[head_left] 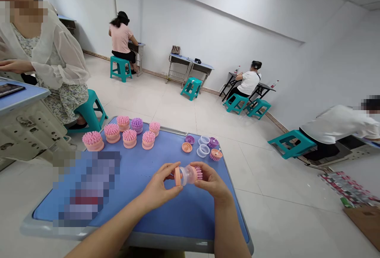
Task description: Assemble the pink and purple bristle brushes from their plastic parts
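Observation:
Over the middle of the blue table [133,194], my left hand [162,186] grips an orange cap [177,176] at the left end of a clear plastic piece [187,175]. At its right end, my right hand [212,180] pinches an orange base with pink bristles [198,172]. The parts are in line, held sideways above the surface. Beyond my hands, at the back right, lie an orange disc [187,147], a purple disc [190,139], clear rings [203,151], and purple and orange bristle heads [215,154] with bristles down.
Several pink brushes [130,138] and a purple brush [137,125] stand bristles up at the back left. A blurred item [92,188] lies at the left of the table. A person [59,60] sits close by on the left; others sit farther off.

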`<action>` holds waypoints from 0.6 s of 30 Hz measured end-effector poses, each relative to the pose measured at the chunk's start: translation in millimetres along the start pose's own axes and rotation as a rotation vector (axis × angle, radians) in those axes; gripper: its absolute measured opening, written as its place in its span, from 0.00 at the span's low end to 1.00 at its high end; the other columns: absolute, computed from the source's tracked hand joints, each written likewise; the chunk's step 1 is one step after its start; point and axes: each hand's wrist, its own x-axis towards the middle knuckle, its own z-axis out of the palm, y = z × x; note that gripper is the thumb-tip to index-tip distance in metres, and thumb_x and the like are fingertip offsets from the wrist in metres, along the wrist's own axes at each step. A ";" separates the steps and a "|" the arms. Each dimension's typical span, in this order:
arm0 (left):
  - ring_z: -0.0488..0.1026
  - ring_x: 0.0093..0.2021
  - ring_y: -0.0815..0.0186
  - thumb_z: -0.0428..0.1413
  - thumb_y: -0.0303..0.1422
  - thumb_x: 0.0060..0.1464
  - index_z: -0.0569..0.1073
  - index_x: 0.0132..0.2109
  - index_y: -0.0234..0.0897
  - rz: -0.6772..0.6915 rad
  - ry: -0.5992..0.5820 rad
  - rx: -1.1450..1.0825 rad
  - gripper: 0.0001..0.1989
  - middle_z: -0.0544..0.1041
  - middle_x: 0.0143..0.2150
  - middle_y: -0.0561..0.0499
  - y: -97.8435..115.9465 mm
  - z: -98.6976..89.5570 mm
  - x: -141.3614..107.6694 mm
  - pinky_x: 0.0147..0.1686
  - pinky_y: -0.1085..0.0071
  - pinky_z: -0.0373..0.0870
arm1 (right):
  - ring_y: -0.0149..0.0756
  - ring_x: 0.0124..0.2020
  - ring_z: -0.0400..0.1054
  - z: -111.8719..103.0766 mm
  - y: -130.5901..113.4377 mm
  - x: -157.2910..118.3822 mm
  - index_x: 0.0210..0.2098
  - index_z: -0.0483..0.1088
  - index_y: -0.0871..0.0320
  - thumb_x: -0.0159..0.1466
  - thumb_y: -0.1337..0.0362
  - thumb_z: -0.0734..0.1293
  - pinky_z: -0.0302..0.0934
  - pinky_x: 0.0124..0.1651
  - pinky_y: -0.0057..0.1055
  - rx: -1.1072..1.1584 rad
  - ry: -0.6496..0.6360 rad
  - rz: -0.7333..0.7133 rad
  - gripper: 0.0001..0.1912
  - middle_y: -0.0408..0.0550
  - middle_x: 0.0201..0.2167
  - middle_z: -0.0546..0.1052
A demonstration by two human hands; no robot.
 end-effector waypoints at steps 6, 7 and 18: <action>0.69 0.47 0.62 0.55 0.28 0.45 0.63 0.58 0.40 -0.008 -0.006 0.005 0.30 0.66 0.50 0.46 0.5 0.2 0.1 0.48 0.65 0.71 | 0.36 0.32 0.63 2.7 -2.8 0.0 0.42 0.71 0.53 0.49 0.60 0.73 0.61 0.33 0.30 0.003 -0.033 0.005 0.21 0.45 0.31 0.70; 0.69 0.47 0.62 0.56 0.28 0.45 0.63 0.58 0.40 -0.009 -0.006 0.005 0.30 0.67 0.50 0.47 0.5 0.3 0.2 0.48 0.65 0.71 | 0.36 0.32 0.64 3.3 -3.3 0.0 0.42 0.71 0.54 0.49 0.60 0.73 0.61 0.33 0.30 -0.002 -0.028 0.012 0.21 0.45 0.32 0.71; 0.70 0.49 0.57 0.59 0.36 0.44 0.64 0.57 0.36 -0.140 0.000 -0.113 0.31 0.72 0.50 0.45 -4.4 -2.9 5.9 0.52 0.58 0.67 | 0.31 0.28 0.64 6.3 -6.7 3.9 0.44 0.71 0.54 0.49 0.65 0.73 0.61 0.33 0.28 -0.048 -0.030 -0.068 0.22 0.41 0.30 0.70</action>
